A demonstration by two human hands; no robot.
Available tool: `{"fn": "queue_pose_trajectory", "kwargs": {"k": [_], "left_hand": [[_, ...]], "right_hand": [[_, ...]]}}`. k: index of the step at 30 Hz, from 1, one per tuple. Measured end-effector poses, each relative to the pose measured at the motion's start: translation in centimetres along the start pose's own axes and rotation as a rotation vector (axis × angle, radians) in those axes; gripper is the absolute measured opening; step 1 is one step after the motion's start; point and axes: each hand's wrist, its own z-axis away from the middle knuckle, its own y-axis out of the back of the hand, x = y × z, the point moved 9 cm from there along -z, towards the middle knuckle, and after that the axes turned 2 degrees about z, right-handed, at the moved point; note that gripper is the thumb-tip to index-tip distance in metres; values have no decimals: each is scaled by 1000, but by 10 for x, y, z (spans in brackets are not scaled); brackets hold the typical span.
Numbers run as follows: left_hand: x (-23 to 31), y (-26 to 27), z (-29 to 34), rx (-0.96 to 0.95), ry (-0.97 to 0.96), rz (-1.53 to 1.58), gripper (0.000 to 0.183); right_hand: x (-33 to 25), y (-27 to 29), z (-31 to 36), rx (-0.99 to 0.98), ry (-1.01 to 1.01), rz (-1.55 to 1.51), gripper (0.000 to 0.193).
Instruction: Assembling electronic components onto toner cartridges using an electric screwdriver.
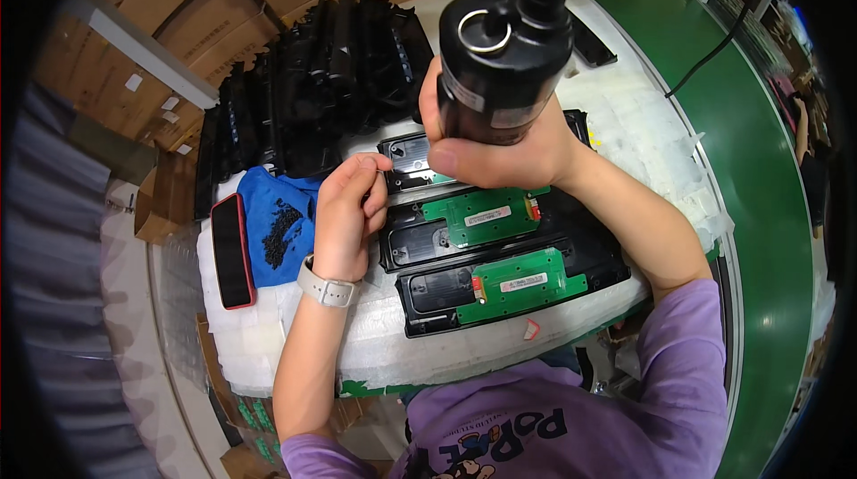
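My right grip (527,156) was wrapped around the fat black power tool (504,59), up above the top black panel (408,156) on the white surface (393,358). The tool looked hard and heavy, maybe a bit slippery, so its thick round body seemed the best place to hold. My left grip (350,204) was pinched together by the panel's left end; I couldn't tell if it had something tiny. The panel looked light and stiff, good to hold by its edges. The green boards (527,268) seemed easy to break.
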Motion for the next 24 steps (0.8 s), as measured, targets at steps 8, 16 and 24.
{"fn": "queue_pose_trajectory", "kwargs": {"k": [8,16,24], "left_hand": [[-2,-11,11,-44,33,178,11],[-7,-29,22,-202,49,108,16],[-3,-41,28,-282,29,38,14]], "right_hand": [[-9,-3,3,-29,28,22,21],[-40,23,-8,46,32,-454,32],[-34,27,-6,139,69,-590,31]]}}
